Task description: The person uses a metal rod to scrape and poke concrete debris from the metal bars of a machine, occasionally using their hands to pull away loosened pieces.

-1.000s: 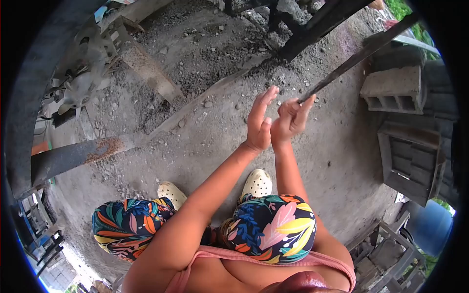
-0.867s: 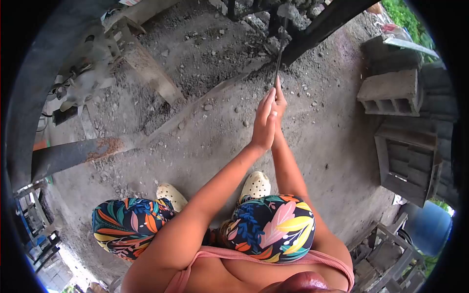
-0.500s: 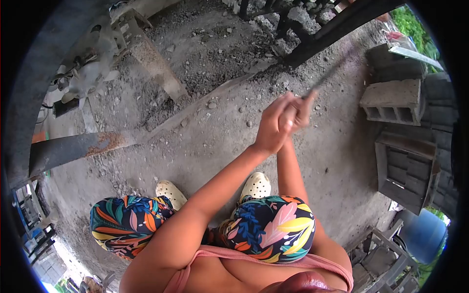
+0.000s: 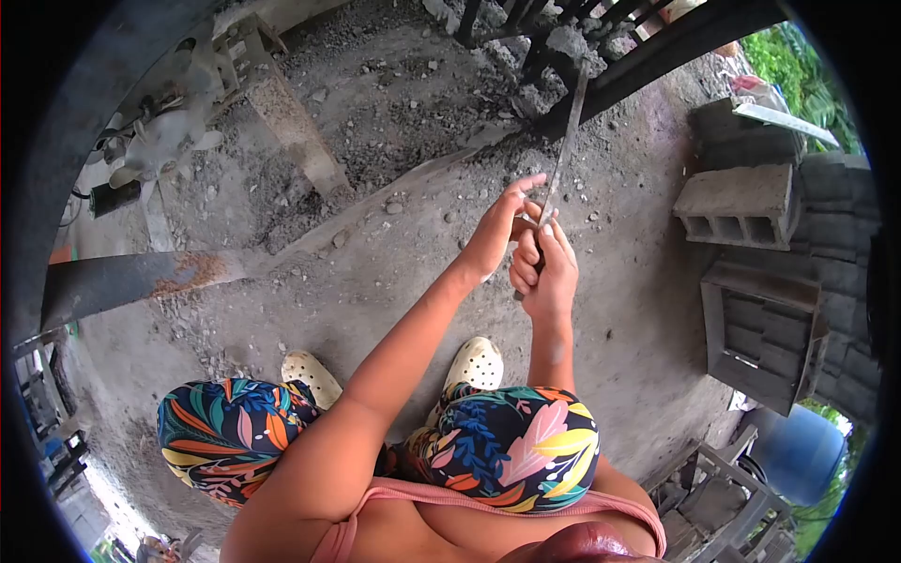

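My right hand (image 4: 547, 267) is closed around the lower end of a long, thin metal bar (image 4: 569, 141), flat and greyish, with a dark end below the fist. The bar slants up and away, and its far tip overlaps a lump of concrete (image 4: 569, 42) by the dark metal frame (image 4: 657, 66). Beside the fist, my left hand (image 4: 496, 230) has its fingers apart, the index stretched out and the other fingertips right at the bar. Both hands are held out above the dusty concrete floor (image 4: 413, 291), beyond my knees.
Hollow concrete blocks (image 4: 737, 202) and a rectangular frame (image 4: 762, 328) stand on the right, with a blue drum (image 4: 798, 455) lower down. A fan (image 4: 160, 150) and a rusty metal beam (image 4: 141, 286) lie left. Loose rubble (image 4: 404, 103) covers the ground ahead.
The bar has swung from pointing up-right to pointing nearly straight ahead at the concrete lump. Both hands came slightly lower and left; my left fingers, earlier wrapped together with the right hand, have spread.
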### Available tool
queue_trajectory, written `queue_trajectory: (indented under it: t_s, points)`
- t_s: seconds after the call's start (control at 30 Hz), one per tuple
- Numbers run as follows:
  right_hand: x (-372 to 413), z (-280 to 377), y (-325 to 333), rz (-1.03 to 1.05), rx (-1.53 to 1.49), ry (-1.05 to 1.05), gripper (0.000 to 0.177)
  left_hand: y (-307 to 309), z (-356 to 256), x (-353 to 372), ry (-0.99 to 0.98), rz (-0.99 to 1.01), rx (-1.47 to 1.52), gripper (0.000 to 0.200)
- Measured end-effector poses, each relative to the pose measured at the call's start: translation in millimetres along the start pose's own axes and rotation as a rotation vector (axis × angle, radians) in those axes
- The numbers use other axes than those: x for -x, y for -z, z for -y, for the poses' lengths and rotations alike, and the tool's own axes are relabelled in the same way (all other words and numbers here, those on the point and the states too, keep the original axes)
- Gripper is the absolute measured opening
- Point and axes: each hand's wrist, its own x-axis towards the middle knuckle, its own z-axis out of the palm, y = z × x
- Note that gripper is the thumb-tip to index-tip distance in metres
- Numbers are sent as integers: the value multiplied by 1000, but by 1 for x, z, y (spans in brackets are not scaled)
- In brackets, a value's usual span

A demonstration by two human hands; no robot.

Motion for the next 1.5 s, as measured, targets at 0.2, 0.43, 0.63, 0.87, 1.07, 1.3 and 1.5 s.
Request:
queue_trajectory:
  t_s: [0.2, 0.43, 0.63, 0.87, 1.07, 1.3, 1.5]
  points:
    - [13, 24, 2, 54, -96, -73, 20, -34, -22, 3, -10, 82, -51, 42]
    - [22, 41, 1, 8, -167, -135, 10, -67, -26, 4, -86, -105, -188, 30]
    - [12, 48, -16, -113, -121, -98, 14, -62, -34, -14, -84, -168, -191, 28]
    - [15, 50, -25, -153, -104, -86, 15, -66, -42, -12, -82, -190, -249, 28]
    - [-6, 20, -1, -218, 138, -65, 14, -42, -15, -24, -129, -200, -389, 28]
    - [8, 22, -11, -151, 296, 76, 20, -47, -19, -7, -214, 20, -182, 32]
    - [-33, -3, 14, -209, 693, 984, 16, -57, -38, 2, -797, 131, -522, 39]
